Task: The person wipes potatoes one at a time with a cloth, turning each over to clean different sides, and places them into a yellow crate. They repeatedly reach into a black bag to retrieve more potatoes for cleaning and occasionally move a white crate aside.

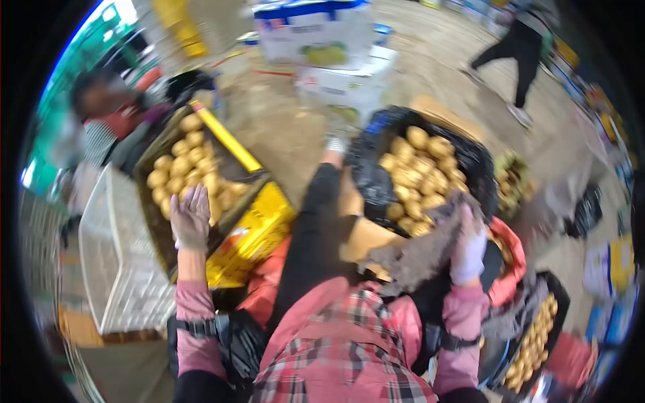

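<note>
My left hand point(190, 218), in a thin pale glove, is over the near edge of a yellow box point(259, 232), its fingers stretched out and touching or just above the round yellowish fruits point(180, 168) inside; blur hides which. No fruit shows in its grip. My right hand point(469, 248), also gloved, grips a grey cloth point(423, 252). The cloth spreads leftward over the near side of a container lined with a black plastic bag point(373, 174). More round yellowish fruits point(422, 174) lie inside that liner.
A white plastic crate point(111, 255) stands left of the yellow box. Printed white cartons point(312, 40) are stacked ahead. At lower right, a dark container holds more fruits point(531, 342). One person point(111, 111) is at the left; another point(521, 57) stands at the upper right.
</note>
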`<state>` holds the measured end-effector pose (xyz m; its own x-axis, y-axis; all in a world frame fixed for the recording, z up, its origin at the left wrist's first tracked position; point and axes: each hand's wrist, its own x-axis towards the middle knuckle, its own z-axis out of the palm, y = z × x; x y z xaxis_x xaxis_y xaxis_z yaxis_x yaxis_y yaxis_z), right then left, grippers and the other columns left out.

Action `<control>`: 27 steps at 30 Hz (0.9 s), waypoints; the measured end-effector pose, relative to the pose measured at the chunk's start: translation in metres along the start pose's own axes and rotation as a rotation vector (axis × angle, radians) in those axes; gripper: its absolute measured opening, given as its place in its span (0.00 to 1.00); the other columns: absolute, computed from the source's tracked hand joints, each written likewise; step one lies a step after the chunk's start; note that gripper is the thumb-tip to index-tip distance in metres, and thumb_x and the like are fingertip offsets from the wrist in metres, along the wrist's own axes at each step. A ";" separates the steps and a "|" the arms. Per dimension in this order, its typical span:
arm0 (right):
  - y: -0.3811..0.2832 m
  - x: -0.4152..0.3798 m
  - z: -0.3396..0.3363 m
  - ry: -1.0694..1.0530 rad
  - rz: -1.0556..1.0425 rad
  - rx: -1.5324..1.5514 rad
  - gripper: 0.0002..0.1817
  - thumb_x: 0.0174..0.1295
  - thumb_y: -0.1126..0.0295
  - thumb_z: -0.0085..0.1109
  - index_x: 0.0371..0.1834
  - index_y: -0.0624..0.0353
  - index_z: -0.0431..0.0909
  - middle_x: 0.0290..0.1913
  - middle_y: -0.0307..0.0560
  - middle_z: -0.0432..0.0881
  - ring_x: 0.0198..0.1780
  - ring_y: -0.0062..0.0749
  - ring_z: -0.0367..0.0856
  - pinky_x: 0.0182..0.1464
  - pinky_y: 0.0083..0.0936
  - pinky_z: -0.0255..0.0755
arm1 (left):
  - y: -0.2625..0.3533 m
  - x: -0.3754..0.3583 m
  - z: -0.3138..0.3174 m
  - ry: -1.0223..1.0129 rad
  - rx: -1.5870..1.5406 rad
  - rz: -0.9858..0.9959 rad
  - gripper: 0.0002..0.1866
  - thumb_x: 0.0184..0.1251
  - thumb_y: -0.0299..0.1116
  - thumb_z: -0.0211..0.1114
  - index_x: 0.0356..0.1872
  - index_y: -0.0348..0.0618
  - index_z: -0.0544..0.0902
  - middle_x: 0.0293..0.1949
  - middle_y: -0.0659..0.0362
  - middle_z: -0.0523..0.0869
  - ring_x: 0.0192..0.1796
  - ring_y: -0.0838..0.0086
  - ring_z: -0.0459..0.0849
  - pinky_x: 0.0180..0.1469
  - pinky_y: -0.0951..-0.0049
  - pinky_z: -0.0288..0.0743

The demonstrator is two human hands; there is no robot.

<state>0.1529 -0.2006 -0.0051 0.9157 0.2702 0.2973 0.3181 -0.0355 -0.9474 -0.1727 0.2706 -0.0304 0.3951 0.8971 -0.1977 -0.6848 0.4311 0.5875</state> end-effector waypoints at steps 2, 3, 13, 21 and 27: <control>0.013 0.013 -0.005 0.053 0.078 0.161 0.16 0.75 0.64 0.54 0.53 0.66 0.81 0.41 0.37 0.82 0.42 0.17 0.75 0.44 0.16 0.69 | -0.054 -0.019 0.034 -0.186 0.226 -0.094 0.30 0.76 0.48 0.57 0.68 0.35 0.68 0.64 0.44 0.77 0.58 0.58 0.83 0.59 0.63 0.83; 0.020 0.017 -0.007 0.065 0.095 0.217 0.15 0.75 0.64 0.55 0.52 0.66 0.82 0.39 0.34 0.81 0.39 0.15 0.72 0.41 0.16 0.67 | -0.085 -0.031 0.055 -0.261 0.321 -0.128 0.29 0.77 0.47 0.56 0.68 0.37 0.68 0.64 0.45 0.77 0.57 0.60 0.84 0.57 0.65 0.84; 0.043 0.020 -0.008 0.134 0.251 0.497 0.13 0.74 0.71 0.54 0.51 0.69 0.82 0.46 0.46 0.87 0.44 0.19 0.82 0.50 0.17 0.75 | -0.349 -0.051 0.212 -1.097 1.138 -0.106 0.21 0.77 0.40 0.60 0.62 0.35 0.77 0.52 0.59 0.84 0.48 0.77 0.80 0.54 0.77 0.74; 0.066 0.018 -0.012 0.221 0.370 0.326 0.05 0.71 0.74 0.58 0.42 0.62 0.82 0.39 0.40 0.85 0.41 0.17 0.80 0.41 0.18 0.74 | -0.550 0.018 0.244 -1.371 1.752 -0.224 0.40 0.67 0.53 0.62 0.72 0.34 0.67 0.68 0.38 0.74 0.71 0.51 0.72 0.71 0.63 0.65; 0.062 0.032 -0.019 0.203 0.229 0.213 0.14 0.72 0.78 0.53 0.58 0.66 0.79 0.56 0.45 0.85 0.58 0.28 0.81 0.61 0.25 0.72 | -0.612 0.020 0.291 -1.124 1.933 0.346 0.42 0.55 0.41 0.71 0.71 0.37 0.65 0.68 0.38 0.71 0.69 0.44 0.71 0.70 0.57 0.67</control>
<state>0.2070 -0.2124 -0.0522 0.9940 0.0817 0.0723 0.0610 0.1335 -0.9892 0.4322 -0.0033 -0.1654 0.9809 0.1934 0.0184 0.1655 -0.8816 0.4420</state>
